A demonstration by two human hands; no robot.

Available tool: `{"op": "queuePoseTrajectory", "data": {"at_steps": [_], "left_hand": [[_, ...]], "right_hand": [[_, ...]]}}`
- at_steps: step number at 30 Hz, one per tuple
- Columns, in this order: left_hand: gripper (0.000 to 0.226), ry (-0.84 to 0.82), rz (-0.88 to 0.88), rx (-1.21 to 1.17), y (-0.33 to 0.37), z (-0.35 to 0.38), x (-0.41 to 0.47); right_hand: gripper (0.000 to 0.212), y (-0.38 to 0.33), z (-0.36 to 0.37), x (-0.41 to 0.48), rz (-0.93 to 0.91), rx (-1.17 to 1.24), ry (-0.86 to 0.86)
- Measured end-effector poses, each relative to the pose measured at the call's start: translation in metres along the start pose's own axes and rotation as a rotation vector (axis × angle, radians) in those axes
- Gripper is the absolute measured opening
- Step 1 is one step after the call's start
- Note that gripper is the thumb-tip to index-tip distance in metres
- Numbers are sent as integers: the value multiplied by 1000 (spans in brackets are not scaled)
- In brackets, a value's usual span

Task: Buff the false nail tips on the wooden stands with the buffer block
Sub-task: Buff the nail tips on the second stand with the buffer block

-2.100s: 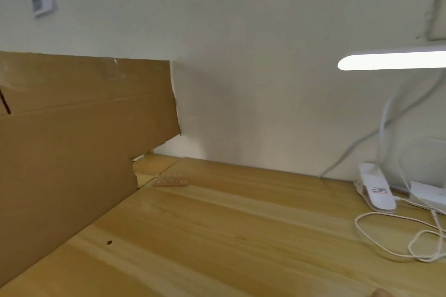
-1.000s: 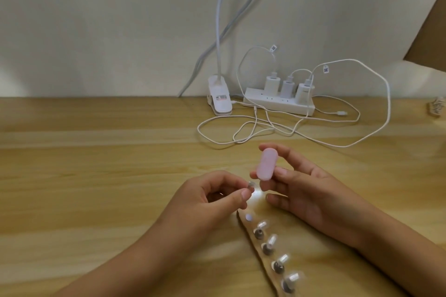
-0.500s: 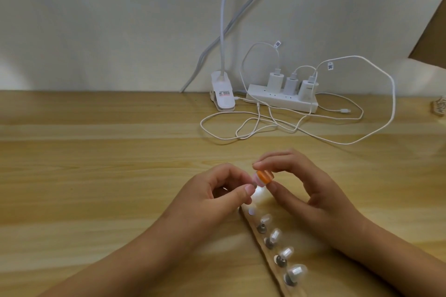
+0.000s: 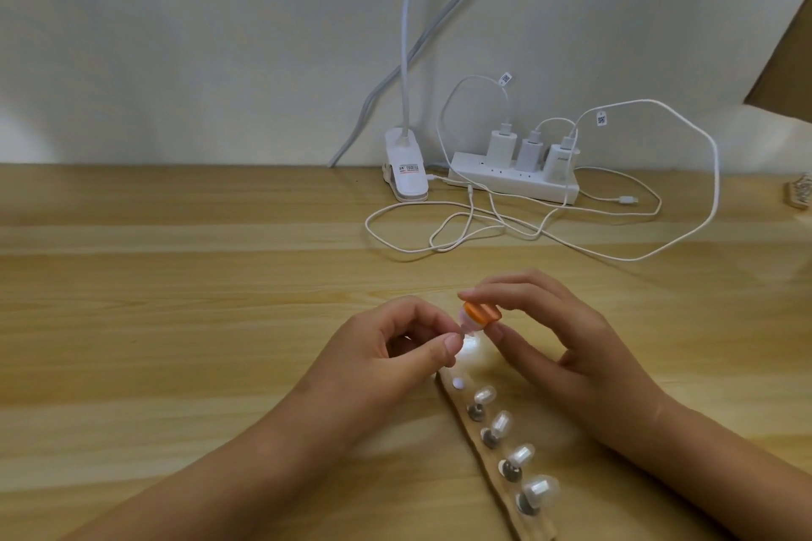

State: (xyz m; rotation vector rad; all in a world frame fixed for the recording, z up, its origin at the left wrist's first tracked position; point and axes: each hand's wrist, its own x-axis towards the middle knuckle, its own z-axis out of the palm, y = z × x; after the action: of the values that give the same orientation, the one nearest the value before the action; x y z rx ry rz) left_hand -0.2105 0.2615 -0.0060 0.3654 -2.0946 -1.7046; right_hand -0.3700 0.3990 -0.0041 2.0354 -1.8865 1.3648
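A wooden stand (image 4: 483, 457) lies on the desk, running from the middle toward the lower right, with several clear false nail tips (image 4: 501, 424) on small metal pegs. My left hand (image 4: 391, 347) pinches one loose nail tip (image 4: 466, 326) between thumb and forefinger, just above the stand's far end. My right hand (image 4: 558, 338) holds the small buffer block (image 4: 615, 313), orange side showing, between thumb and fingers. The block rests flat on top of the pinched tip. A bare peg spot (image 4: 458, 383) shows at the stand's far end.
A white power strip (image 4: 518, 182) with three chargers and a white clip lamp base (image 4: 406, 171) stand against the wall. Loose white cables (image 4: 483, 228) loop over the desk behind my hands. Cardboard (image 4: 786, 57) leans at the upper right; another small stand (image 4: 799, 191) lies at the right edge.
The view swung from the cardboard and left desk corner to my hands. My right hand turned the block from pink face up to orange edge showing and lowered it onto the pinched tip.
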Motion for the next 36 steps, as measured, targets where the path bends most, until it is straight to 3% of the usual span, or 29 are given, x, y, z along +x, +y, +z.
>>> {"op": "queuePoseTrajectory", "data": {"at_steps": [10, 15, 19, 29, 36], "left_hand": [[9, 10, 22, -18, -1, 1, 1], [9, -11, 39, 4, 0, -1, -1], [1, -4, 26, -2, 0, 0, -1], [4, -11, 27, 0, -2, 1, 0], [5, -5, 21, -11, -3, 0, 1]], "right_hand": [[25, 1, -1, 2, 32, 44, 62], [24, 0, 1, 0, -8, 59, -5], [25, 1, 1, 0, 18, 71, 8], [22, -2, 0, 1, 26, 75, 9], [34, 1, 0, 1, 68, 113, 12]]}}
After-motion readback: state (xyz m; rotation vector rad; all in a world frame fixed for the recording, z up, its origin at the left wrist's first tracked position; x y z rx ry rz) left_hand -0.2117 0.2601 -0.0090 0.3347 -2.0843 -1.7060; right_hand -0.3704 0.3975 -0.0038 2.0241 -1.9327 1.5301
